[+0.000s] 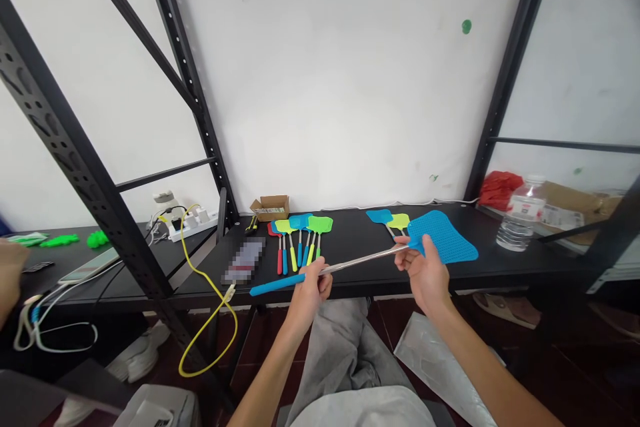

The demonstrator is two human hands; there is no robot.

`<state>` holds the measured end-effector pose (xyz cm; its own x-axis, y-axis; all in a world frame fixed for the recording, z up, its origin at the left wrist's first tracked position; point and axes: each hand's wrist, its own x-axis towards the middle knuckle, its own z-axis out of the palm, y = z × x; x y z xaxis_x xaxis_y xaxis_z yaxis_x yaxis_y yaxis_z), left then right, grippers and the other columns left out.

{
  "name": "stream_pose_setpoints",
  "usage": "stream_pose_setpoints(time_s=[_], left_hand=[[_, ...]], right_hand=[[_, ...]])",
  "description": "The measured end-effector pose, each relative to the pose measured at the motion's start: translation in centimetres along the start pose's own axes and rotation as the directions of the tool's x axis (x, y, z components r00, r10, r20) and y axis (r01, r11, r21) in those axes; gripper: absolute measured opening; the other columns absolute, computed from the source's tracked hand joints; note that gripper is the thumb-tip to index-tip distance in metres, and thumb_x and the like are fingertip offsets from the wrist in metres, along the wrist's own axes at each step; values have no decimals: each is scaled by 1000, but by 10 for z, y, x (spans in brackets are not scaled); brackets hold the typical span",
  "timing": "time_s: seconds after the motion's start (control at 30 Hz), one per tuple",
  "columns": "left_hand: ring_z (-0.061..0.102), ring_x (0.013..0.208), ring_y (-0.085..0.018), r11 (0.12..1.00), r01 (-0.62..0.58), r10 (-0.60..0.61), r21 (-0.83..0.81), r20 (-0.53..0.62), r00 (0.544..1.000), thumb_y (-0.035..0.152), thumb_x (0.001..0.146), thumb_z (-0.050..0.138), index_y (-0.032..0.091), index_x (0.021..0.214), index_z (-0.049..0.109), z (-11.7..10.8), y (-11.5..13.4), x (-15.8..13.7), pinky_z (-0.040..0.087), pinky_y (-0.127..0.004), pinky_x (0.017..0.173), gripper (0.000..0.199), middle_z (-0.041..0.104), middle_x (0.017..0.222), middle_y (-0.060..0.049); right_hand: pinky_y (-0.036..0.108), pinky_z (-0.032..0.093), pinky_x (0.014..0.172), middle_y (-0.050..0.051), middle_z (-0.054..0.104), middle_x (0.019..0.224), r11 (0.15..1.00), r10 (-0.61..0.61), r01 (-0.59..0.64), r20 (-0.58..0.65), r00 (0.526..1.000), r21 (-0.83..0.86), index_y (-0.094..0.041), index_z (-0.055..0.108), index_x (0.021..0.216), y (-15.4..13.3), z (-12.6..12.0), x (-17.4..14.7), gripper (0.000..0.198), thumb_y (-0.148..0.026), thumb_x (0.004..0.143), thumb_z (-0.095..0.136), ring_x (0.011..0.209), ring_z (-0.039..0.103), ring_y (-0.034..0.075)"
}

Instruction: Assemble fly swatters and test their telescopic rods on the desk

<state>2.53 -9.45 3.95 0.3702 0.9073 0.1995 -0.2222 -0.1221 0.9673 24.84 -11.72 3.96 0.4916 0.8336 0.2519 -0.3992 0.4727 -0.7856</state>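
A blue fly swatter [443,238] with an extended metal rod spans the space between my two hands, above the front of the black shelf. My left hand [314,285] is closed on it where the blue handle meets the rod. My right hand [424,274] pinches the neck at the base of the blue head. On the shelf to the left lies a row of several shorter swatters [300,244] with red, blue, yellow and green heads and handles. Two more, a blue one [380,216] and a yellow one [399,221], lie partly hidden behind my right hand.
A phone [245,260] with a yellow cable [200,270] lies left of the row. Behind stands a small open cardboard box [271,207]. A water bottle [521,215] and red bag [500,188] are at right. Black uprights [193,80] frame the shelf. Another person's hand [11,274] shows at far left.
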Motion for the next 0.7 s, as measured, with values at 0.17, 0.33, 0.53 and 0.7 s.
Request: stream_pose_setpoints(time_s=[0.17, 0.33, 0.53, 0.7], left_hand=[[19, 35, -6, 992, -44, 32, -122, -93, 995, 52, 88, 46, 20, 50, 33, -17, 13, 3, 15, -23, 39, 51, 25, 40, 7], [21, 34, -5, 987, -74, 53, -142, -142, 988, 51, 87, 51, 20, 51, 33, -24, 15, 6, 18, -21, 39, 50, 24, 40, 8], [20, 34, -5, 986, -79, 50, -144, -195, 980, 50, 85, 52, 20, 54, 35, -24, 12, 9, 18, -20, 38, 47, 26, 40, 8], [20, 35, -5, 995, -77, 61, -69, -205, 977, 50, 85, 53, 20, 53, 35, -26, 12, 9, 17, -20, 38, 48, 26, 41, 8]], right_hand=[[28, 41, 49, 4, 60, 65, 996, -1, 9, -86, 996, 89, -14, 69, 83, -15, -16, 16, 49, -60, 82, 53, 53, 51, 14], [28, 42, 49, 6, 62, 71, 996, -26, 38, -140, 990, 81, -14, 69, 83, -24, -28, 24, 49, -58, 85, 49, 55, 52, 14], [28, 43, 51, 7, 62, 72, 993, -78, 92, -164, 983, 78, -13, 68, 83, -27, -33, 31, 50, -59, 86, 48, 56, 53, 14], [28, 43, 51, 7, 62, 71, 988, -118, 136, -224, 968, 67, -14, 67, 81, -35, -39, 37, 49, -57, 87, 45, 58, 53, 14]])
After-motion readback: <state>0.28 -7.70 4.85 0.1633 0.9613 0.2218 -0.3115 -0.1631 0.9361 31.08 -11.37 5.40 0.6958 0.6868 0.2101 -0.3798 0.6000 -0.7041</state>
